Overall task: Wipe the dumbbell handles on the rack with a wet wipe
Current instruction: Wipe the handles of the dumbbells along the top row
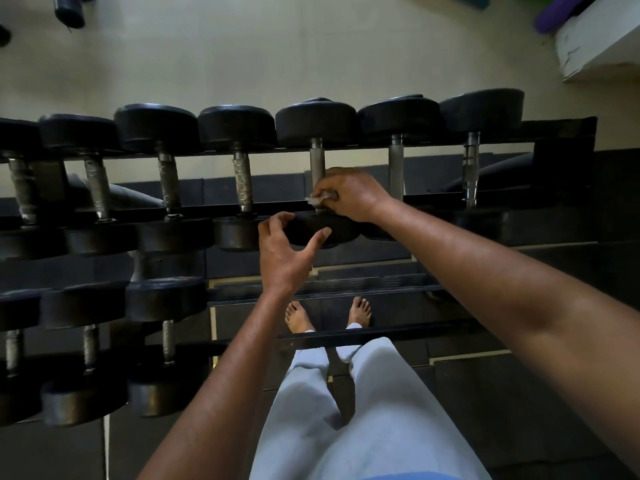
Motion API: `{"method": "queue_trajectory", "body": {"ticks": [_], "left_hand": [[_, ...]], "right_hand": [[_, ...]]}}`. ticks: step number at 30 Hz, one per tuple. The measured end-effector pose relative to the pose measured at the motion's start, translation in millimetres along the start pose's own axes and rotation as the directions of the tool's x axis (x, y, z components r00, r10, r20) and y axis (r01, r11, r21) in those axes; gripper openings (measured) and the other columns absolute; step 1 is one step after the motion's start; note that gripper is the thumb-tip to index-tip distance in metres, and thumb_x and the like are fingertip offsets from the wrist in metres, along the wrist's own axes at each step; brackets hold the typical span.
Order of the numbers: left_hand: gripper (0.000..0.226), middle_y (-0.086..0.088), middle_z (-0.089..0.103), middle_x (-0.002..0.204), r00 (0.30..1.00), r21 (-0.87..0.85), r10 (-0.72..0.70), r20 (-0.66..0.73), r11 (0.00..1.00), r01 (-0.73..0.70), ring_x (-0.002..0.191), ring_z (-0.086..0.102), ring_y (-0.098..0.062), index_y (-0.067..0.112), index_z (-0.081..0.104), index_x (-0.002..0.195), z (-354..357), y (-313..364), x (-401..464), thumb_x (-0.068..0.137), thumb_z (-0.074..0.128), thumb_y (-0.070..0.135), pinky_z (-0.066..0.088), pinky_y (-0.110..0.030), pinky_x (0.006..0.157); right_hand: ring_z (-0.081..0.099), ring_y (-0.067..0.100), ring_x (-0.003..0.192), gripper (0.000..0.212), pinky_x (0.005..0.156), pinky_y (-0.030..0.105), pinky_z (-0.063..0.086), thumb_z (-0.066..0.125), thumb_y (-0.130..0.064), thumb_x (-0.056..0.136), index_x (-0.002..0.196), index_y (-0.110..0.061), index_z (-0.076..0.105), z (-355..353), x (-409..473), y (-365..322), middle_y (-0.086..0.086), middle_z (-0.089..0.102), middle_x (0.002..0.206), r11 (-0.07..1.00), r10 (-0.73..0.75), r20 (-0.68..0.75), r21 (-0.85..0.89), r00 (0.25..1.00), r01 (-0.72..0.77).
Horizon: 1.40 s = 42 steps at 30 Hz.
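Observation:
Several black dumbbells lie across the top tier of a dark rack [561, 128], their metal handles running away from me. My right hand [349, 195] grips a white wet wipe [317, 199] around the near end of one handle [317, 161], right of centre. My left hand [287, 247] hovers just in front, fingers and thumb spread and loosely curved around the near weight head [332, 230] of that dumbbell; whether it touches is unclear. Most of the wipe is hidden under my fingers.
A lower tier at the left holds more dumbbells [166, 299]. My bare feet [329, 317] stand on dark floor mats under the rack. A white box [595, 46] and a purple roll [557, 15] lie beyond the rack at top right.

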<state>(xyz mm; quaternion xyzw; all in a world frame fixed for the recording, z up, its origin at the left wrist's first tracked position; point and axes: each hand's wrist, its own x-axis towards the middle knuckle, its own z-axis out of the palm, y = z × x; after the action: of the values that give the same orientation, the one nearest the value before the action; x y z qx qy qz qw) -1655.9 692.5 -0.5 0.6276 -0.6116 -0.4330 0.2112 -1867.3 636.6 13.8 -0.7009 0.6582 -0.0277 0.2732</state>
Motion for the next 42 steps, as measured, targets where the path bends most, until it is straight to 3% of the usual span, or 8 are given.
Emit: {"method": "queue_trajectory", "body": {"ticks": [6,13,20,27,30,35,39,42], "left_hand": [[0.076,0.006,0.046,0.134,0.998,0.006,0.028,-0.055,1.000,-0.027,0.119,0.056,-0.010,0.027,0.051,0.138,6.4,-2.4,-7.2,0.083,0.080,0.070,0.052,-0.022,0.099],[0.077,0.007,0.047,0.135,0.997,0.017,0.031,-0.072,0.999,-0.030,0.118,0.056,-0.009,0.026,0.050,0.140,7.6,-5.0,-7.0,0.083,0.080,0.070,0.054,-0.024,0.096],[0.080,0.008,0.046,0.135,0.999,0.027,0.024,-0.044,0.999,-0.022,0.117,0.056,-0.008,0.029,0.049,0.140,7.6,-9.1,-2.8,0.081,0.079,0.074,0.055,-0.024,0.094],[0.081,0.005,0.045,0.137,0.999,0.021,0.024,-0.039,1.000,-0.023,0.118,0.055,-0.008,0.027,0.048,0.141,7.9,-8.3,-2.8,0.081,0.079,0.072,0.052,-0.019,0.092],[0.081,0.005,0.045,0.137,0.999,0.015,0.020,-0.035,1.000,-0.019,0.117,0.054,-0.008,0.027,0.048,0.141,7.9,-8.4,-2.8,0.081,0.079,0.072,0.050,-0.017,0.092],[0.079,0.006,0.045,0.135,0.999,0.017,0.026,-0.042,1.000,-0.026,0.117,0.055,-0.008,0.028,0.049,0.139,7.8,-9.8,-1.7,0.081,0.079,0.073,0.056,-0.026,0.098],[0.079,0.006,0.045,0.136,0.999,0.002,0.025,-0.046,1.000,-0.025,0.119,0.056,-0.010,0.028,0.049,0.139,8.1,-8.8,-2.6,0.082,0.079,0.073,0.058,-0.030,0.101],[0.079,0.007,0.045,0.135,0.998,-0.001,0.026,-0.049,1.000,-0.026,0.119,0.056,-0.010,0.029,0.049,0.139,7.6,-8.8,-3.5,0.082,0.080,0.072,0.057,-0.029,0.101]], "right_hand": [[0.068,0.014,0.094,0.018,0.083,0.032,0.057,0.075,-0.028,0.098,0.112,-0.018,0.080,3.9,13.9,3.3,-0.001,0.075,0.109,0.987,0.052,-0.180,0.162,0.982,-0.022],[0.067,0.011,0.076,0.021,0.072,0.026,0.053,0.080,-0.038,0.094,0.092,-0.017,0.083,10.1,45.9,-10.1,0.000,0.079,0.086,0.911,0.347,-0.514,0.383,0.784,-0.152],[0.068,0.010,0.088,0.024,0.072,0.018,0.044,0.078,-0.042,0.095,0.102,-0.019,0.083,24.5,51.6,-28.0,-0.001,0.081,0.097,0.651,0.703,-0.424,0.706,0.571,-0.277],[0.068,0.019,0.098,0.026,0.084,0.032,0.056,0.070,-0.041,0.102,0.107,-0.019,0.082,23.2,44.0,-32.9,0.006,0.075,0.110,0.754,0.586,-0.440,0.604,0.680,-0.259],[0.067,0.016,0.099,0.019,0.087,0.030,0.055,0.078,-0.036,0.096,0.105,-0.019,0.082,19.5,48.7,-25.4,0.004,0.077,0.110,0.650,0.670,-0.333,0.695,0.663,-0.308],[0.075,0.028,0.101,0.012,0.082,0.040,0.065,0.080,-0.009,0.091,0.088,-0.016,0.071,3.7,68.5,-14.2,0.006,0.076,0.096,-0.210,0.777,0.279,0.960,0.564,-0.185],[0.066,0.011,0.061,0.010,0.055,0.032,0.058,0.066,-0.007,0.100,0.102,-0.017,0.067,-2.8,65.1,-2.1,0.001,0.069,0.072,-0.207,0.648,0.433,0.892,0.626,-0.403],[0.071,0.016,0.080,0.016,0.065,0.036,0.060,0.059,-0.003,0.101,0.105,-0.014,0.069,-9.8,66.7,1.3,0.002,0.071,0.086,-0.141,0.622,0.419,0.891,0.661,-0.432]]}}
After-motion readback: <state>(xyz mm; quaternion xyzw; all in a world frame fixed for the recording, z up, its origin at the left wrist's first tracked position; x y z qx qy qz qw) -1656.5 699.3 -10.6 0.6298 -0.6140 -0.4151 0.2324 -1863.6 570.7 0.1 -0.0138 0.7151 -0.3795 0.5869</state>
